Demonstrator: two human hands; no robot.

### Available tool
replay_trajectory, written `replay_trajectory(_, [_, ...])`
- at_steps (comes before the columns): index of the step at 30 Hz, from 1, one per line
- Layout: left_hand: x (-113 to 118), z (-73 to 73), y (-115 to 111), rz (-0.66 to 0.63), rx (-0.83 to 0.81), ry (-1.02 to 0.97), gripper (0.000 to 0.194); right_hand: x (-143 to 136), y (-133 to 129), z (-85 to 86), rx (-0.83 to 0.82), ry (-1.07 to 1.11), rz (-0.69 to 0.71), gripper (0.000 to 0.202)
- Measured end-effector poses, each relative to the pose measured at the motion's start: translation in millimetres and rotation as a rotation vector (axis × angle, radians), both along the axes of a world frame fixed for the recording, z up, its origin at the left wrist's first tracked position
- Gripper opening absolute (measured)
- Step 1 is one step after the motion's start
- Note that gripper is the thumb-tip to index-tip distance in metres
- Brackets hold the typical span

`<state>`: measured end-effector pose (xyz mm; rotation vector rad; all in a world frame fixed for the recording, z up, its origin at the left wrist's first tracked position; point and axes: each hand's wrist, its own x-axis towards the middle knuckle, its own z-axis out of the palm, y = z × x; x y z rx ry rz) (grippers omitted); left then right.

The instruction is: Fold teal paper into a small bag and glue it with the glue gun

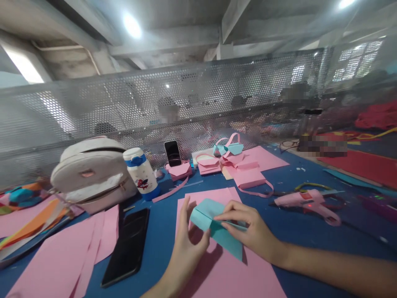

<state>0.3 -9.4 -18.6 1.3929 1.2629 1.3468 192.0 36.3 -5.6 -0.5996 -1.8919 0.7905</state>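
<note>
A folded piece of light-blue paper [228, 239] is held between both hands over a large pink sheet [248, 273]. My left hand [189, 240] grips its left end, thumb in front and fingers behind. From the right, my right hand [248, 225] pinches a flap near the middle with thumb and fingertips. The lower right part of the paper hangs free and casts a shadow on the pink sheet. Part of the right side is hidden behind my right fingers.
A pink glue gun [305, 200] lies at right. Small pink paper bags [248, 176] sit at the back. To the left are a black phone [128, 248], a bottle [142, 176], a white backpack [93, 169] and pink sheets [71, 248]. A perforated metal screen [192, 95] stands behind.
</note>
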Motion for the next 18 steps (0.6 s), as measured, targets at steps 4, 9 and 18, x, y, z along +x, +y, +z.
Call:
replay_trajectory(4, [3.1, 0.4, 2.7, -0.014, 0.002, -0.040, 0.081, 0.1, -0.8, -1.3, 0.021, 0.006, 0.017, 0.024])
replay_trajectory(9, [4.3, 3.1, 5.9, 0.002, -0.002, 0.006, 0.074, 0.7, -0.9, -2.5, 0.076, -0.016, 0.034, 0.022])
replay_trajectory(18, [7.1, 7.0, 5.4, -0.035, -0.007, -0.071, 0.060, 2.2, -0.1, -5.5, 0.205, -0.054, 0.004, 0.026])
